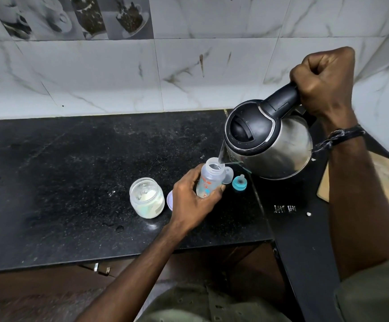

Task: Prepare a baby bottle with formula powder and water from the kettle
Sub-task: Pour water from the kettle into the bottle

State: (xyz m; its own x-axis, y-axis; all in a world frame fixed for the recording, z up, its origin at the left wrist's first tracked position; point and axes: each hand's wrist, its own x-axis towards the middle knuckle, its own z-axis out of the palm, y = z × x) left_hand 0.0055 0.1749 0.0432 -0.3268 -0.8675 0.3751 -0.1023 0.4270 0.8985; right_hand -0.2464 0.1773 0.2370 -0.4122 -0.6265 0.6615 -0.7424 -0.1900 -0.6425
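Right now your right hand has a closed grip on the black handle of the steel kettle, fingers wrapped fully round it, with the kettle hanging below and to the left of your fist, tipped forward off the tabletop. Its spout points down and left, sitting just over the open mouth of the baby bottle. Your left hand grips that bottle around its lower body, thumb on the near side and fingers curled round the far side, so the neck and open rim stand clear above your grip. The bottle is tilted slightly toward the kettle. I cannot tell from this view how full it is.

Just right of the bottle, touching or nearly touching it, lies a clear cap, and beside that a teal nipple ring rests on the tabletop. To the left of your left hand stands an open glass jar holding pale formula powder, with its lid partly hidden between the jar and your wrist. Behind everything runs a marbled tile wall.
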